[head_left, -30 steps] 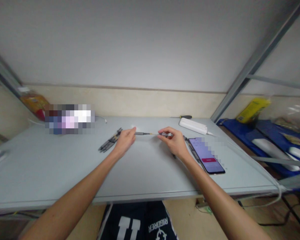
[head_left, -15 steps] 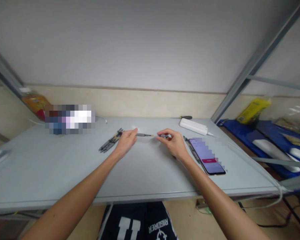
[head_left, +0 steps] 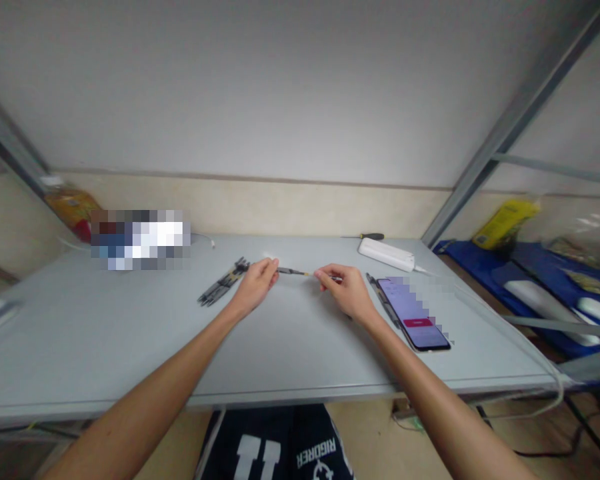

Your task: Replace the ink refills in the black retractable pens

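My left hand [head_left: 260, 283] is closed on a slim grey pen [head_left: 291, 271], whose yellowish end points right toward my other hand. Opposite it, my right hand [head_left: 344, 287] pinches a small dark pen part [head_left: 336, 278], mostly hidden by the fingers. The pen's tip comes close to the right fingertips; whether they touch I cannot tell. A bundle of dark pens [head_left: 223, 285] lies on the table just left of my left hand. More dark pens [head_left: 386, 303] lie to the right of my right hand, along the phone's edge.
The phone [head_left: 415, 317] lies lit on the grey table [head_left: 280, 353]. Behind it are a white power strip [head_left: 386, 254] with a cable and a screwdriver [head_left: 373, 236]. A bottle [head_left: 73, 205] stands back left. Metal frame posts [head_left: 473, 183] border the table, with a blue surface [head_left: 495, 277] beyond.
The right fingers have closed further round the dark part, which now shows less. My left hand has shifted slightly right with the pen.
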A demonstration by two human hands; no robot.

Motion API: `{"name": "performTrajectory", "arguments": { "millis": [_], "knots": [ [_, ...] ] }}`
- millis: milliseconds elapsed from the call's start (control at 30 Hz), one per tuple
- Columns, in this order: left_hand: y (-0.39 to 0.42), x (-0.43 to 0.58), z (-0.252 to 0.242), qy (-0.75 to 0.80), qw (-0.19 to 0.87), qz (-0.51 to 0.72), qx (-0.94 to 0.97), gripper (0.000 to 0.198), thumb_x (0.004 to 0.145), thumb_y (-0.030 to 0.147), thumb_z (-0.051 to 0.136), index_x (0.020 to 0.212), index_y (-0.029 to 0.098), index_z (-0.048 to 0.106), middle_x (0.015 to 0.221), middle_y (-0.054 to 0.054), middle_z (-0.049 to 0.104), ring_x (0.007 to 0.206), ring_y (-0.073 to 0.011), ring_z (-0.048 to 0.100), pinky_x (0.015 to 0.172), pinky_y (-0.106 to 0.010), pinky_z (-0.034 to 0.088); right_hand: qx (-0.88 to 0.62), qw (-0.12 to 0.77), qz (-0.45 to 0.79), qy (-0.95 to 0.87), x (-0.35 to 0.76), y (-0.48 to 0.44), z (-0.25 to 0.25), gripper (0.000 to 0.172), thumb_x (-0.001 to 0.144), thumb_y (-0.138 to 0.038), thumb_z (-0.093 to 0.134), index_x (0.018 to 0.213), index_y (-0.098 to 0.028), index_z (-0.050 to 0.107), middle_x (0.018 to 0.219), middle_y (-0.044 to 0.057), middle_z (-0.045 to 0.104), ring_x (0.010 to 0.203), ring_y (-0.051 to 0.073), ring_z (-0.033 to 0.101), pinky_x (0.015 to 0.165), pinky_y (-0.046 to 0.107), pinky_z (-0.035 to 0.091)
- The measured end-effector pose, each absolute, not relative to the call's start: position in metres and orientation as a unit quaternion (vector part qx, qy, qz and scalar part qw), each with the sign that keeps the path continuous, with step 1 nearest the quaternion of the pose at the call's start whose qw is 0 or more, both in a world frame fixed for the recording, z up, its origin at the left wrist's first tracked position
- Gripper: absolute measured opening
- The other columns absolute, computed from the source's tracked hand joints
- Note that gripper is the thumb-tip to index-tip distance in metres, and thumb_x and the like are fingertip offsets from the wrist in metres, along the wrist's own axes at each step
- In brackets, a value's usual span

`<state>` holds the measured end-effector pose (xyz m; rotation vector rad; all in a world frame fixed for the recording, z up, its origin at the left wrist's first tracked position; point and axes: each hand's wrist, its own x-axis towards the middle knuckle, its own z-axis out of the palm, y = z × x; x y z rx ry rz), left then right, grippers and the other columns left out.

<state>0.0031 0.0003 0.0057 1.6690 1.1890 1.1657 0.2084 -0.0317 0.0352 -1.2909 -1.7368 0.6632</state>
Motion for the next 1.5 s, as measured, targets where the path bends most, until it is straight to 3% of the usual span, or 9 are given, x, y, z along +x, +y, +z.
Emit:
{"name": "performTrajectory", "arguments": {
  "millis": [133,333,533,667,833,1067,1167,1333,1500],
  "knots": [
    [0.0,0.003,0.005,0.454,0.41,0.472,0.635,0.038,0.083,0.05,0.046,0.064,0.018,0.046,0.055,0.004,0.047,0.051,-0.0086,0.042,0.052,-0.022,0.033,-0.53,0.405,0.276,-0.692,0.208,-0.032,0.033,0.039,0.083,-0.042,0.048,0.06,-0.014,0.062,0.046,-0.002,0.051,0.044,0.009,0.042,0.046,0.021,0.031],
    [0.0,0.003,0.005,0.417,0.467,0.511,0.59,0.03,0.072,0.045,0.062,0.076,0.016,0.055,0.065,0.0,0.059,0.055,-0.008,0.048,0.055,-0.021,0.037,-0.519,0.437,0.389,-0.623,0.203,-0.033,0.038,0.037,0.082,-0.047,0.046,0.091,-0.015,0.062,0.036,-0.009,0.039,0.034,0.008,0.034,0.038,0.019,0.025],
    [0.003,0.003,0.003,0.392,0.542,0.554,0.496,0.028,0.065,0.038,0.071,0.071,0.015,0.056,0.06,0.001,0.058,0.051,-0.0059,0.045,0.052,-0.019,0.033,-0.456,0.476,0.466,-0.59,0.203,-0.033,0.04,0.04,0.071,-0.048,0.059,0.095,-0.016,0.055,0.056,-0.003,0.059,0.045,0.01,0.05,0.042,0.019,0.036],
    [0.003,0.002,0.005,0.381,0.557,0.557,0.483,0.028,0.063,0.036,0.073,0.069,0.015,0.056,0.06,0.001,0.059,0.051,-0.0057,0.046,0.053,-0.019,0.034,-0.485,0.451,0.43,-0.613,0.203,-0.032,0.037,0.036,0.076,-0.051,0.053,0.077,-0.015,0.057,0.053,0.0,0.06,0.043,0.01,0.05,0.042,0.02,0.036],
    [0.002,0.002,0.006,0.382,0.557,0.551,0.49,0.028,0.06,0.034,0.075,0.07,0.015,0.057,0.061,0.0,0.06,0.053,-0.0065,0.049,0.055,-0.019,0.036,-0.559,0.369,0.384,-0.635,0.205,-0.034,0.037,0.059,0.085,-0.057,0.033,0.048,-0.016,0.053,0.035,0.0,0.047,0.034,0.008,0.041,0.044,0.021,0.035],
    [0.005,0.0,0.005,0.394,0.539,0.563,0.487,0.027,0.063,0.035,0.073,0.069,0.015,0.057,0.061,-0.001,0.06,0.051,-0.0062,0.047,0.053,-0.019,0.035,-0.512,0.453,0.289,-0.67,0.214,-0.031,0.037,0.037,0.072,-0.042,0.062,0.097,-0.016,0.063,0.063,-0.001,0.061,0.053,0.011,0.052,0.052,0.021,0.039],
    [0.004,0.0,0.007,0.397,0.545,0.563,0.478,0.028,0.06,0.035,0.074,0.068,0.015,0.057,0.058,0.0,0.059,0.051,-0.0063,0.048,0.053,-0.019,0.035,-0.529,0.426,0.273,-0.681,0.213,-0.032,0.036,0.031,0.078,-0.044,0.054,0.077,-0.015,0.065,0.058,0.0,0.06,0.048,0.01,0.049,0.051,0.022,0.037],
    [0.002,0.002,0.008,0.386,0.551,0.558,0.486,0.029,0.059,0.036,0.075,0.068,0.015,0.056,0.058,0.001,0.059,0.052,-0.0068,0.049,0.054,-0.02,0.036,-0.577,0.377,0.27,-0.673,0.211,-0.034,0.035,0.057,0.087,-0.053,0.034,0.053,-0.015,0.059,0.041,-0.001,0.05,0.041,0.011,0.045,0.049,0.023,0.035],
    [0.003,0.002,0.008,0.4,0.545,0.558,0.48,0.028,0.059,0.035,0.074,0.068,0.015,0.056,0.059,0.0,0.06,0.051,-0.0066,0.048,0.053,-0.02,0.036,-0.528,0.435,0.232,-0.691,0.215,-0.031,0.033,0.035,0.076,-0.042,0.058,0.099,-0.017,0.064,0.07,0.001,0.065,0.058,0.012,0.055,0.057,0.023,0.041]
  ]
}}
